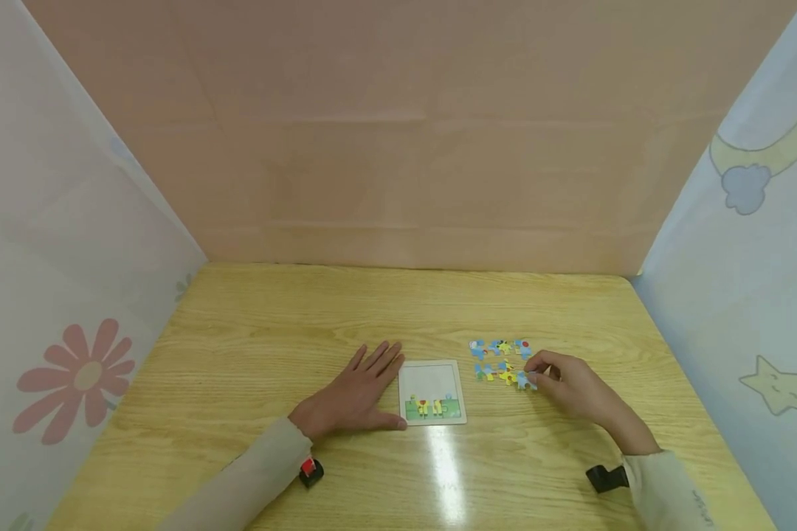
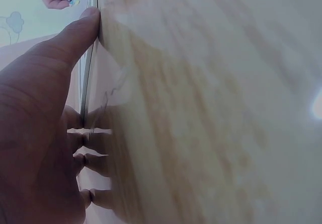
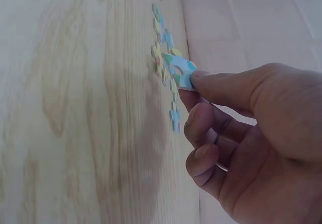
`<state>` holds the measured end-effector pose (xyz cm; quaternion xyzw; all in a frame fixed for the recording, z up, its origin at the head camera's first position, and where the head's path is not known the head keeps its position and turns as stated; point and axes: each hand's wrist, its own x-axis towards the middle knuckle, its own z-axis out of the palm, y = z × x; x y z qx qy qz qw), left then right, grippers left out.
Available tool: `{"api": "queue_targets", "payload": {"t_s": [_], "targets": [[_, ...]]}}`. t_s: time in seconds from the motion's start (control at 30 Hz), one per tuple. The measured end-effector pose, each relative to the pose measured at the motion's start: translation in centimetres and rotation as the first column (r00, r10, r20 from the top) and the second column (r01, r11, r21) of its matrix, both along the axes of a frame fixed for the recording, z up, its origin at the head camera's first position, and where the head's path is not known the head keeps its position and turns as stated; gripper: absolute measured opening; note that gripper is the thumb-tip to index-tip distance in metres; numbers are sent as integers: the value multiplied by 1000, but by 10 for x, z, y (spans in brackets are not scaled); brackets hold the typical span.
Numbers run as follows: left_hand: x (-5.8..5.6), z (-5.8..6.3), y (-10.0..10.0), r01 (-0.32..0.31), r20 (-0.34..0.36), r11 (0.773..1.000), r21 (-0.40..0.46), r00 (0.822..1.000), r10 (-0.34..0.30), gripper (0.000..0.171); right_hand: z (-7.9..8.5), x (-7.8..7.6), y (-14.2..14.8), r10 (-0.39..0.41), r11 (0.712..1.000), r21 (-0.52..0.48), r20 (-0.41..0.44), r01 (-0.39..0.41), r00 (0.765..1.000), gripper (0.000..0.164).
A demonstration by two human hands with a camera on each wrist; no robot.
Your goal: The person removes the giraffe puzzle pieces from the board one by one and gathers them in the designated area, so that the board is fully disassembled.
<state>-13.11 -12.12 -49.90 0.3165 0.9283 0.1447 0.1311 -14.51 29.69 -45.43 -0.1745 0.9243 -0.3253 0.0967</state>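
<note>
A square puzzle board (image 1: 429,375) with a pale rim lies on the table, its bottom part filled with green and yellow pieces. Fingers spread, my left hand (image 1: 357,394) lies flat on the table and touches the board's left edge; the left wrist view shows its thumb against that edge. My right hand (image 1: 574,387) pinches a light-blue jigsaw piece (image 3: 180,70) between thumb and forefinger, tilted up off the table. Beside it several loose jigsaw pieces (image 1: 502,346) in blue, yellow and red lie in two rough rows, right of the board.
The wooden table (image 1: 272,317) ends at a plain tan backdrop (image 1: 385,147). Printed cloth walls stand on both sides, with a pink flower (image 1: 88,376) at left and a star (image 1: 780,385) at right. A light reflection shines on the table below the board.
</note>
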Motion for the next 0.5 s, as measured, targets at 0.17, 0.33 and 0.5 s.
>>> {"api": "queue_targets", "payload": {"t_s": [0.17,0.33,0.5], "targets": [[1,1,0,1,4,1000,3,1000,-1,112,-3,-4,12,-16,1000,13,-18,16,1000,9],[1,2,0,-3,13,1000,3,1000,3,113,-8,-9,19,-22,999,27,-10,22,1000,9],[0,0,0,-4,1,1000,-17,1000,4,114,-15,-14,21,-47,998,45,-5,47,999,11]]}}
